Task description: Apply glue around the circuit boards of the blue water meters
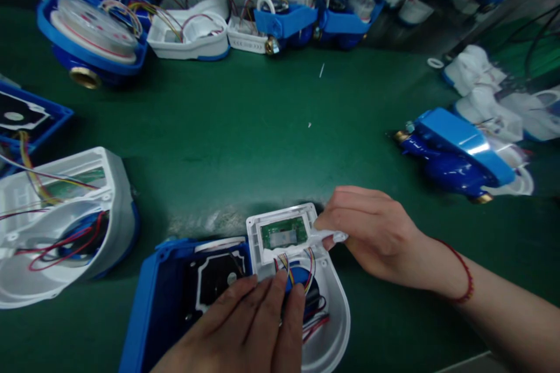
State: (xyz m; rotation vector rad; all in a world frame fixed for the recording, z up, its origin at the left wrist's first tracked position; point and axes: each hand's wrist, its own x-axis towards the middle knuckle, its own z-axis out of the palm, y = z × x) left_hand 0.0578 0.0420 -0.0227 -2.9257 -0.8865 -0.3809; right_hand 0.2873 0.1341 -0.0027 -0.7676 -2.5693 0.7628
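Right fingers: your right hand point(376, 236) pinches a small white plastic piece point(327, 237) between thumb and fingertips, its long axis running left to right, tip toward the circuit board point(283, 233).
Left fingers: your left hand point(249, 326) lies flat, fingers pressed together, tips resting on the coloured wires point(289, 265) inside the white housing point(306, 280).
Key relation: the board sits just left of the white piece, in the top pocket of the housing; your right hand is the nearer one.
Housing: open face up, hinged beside a blue meter lid point(175, 297), on the green table point(245, 128).
Around you: another opened white casing point(61, 221) at far left, a closed blue meter point(455, 154) to the right, more units along the back.
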